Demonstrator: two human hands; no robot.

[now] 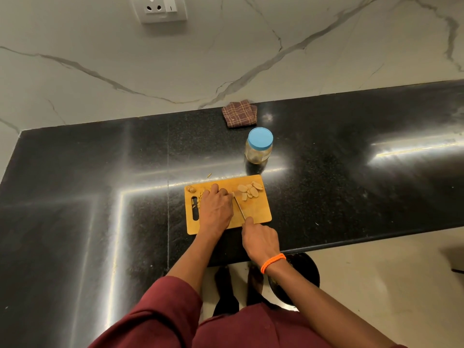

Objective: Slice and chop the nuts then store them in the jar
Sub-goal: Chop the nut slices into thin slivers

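Observation:
A wooden cutting board (258, 214) lies on the black counter near its front edge. My left hand (216, 207) rests on the board with curled fingers pinning a nut piece against the knife blade (239, 208). My right hand (259, 241) grips the knife handle at the board's near edge, forefinger along the blade's back. Several pale nut slices (249, 190) lie at the board's far right. Chopped bits (199, 197) sit left of my left hand, and one whole nut (190, 188) is in the far-left corner. A glass jar (258, 146) with a blue lid stands behind the board, lid on.
A folded brown checked cloth (239, 114) lies against the marble wall behind the jar. One stray nut sliver (209, 175) sits on the counter beyond the board. A black bin (301, 275) stands on the floor under the counter's front edge, by my feet.

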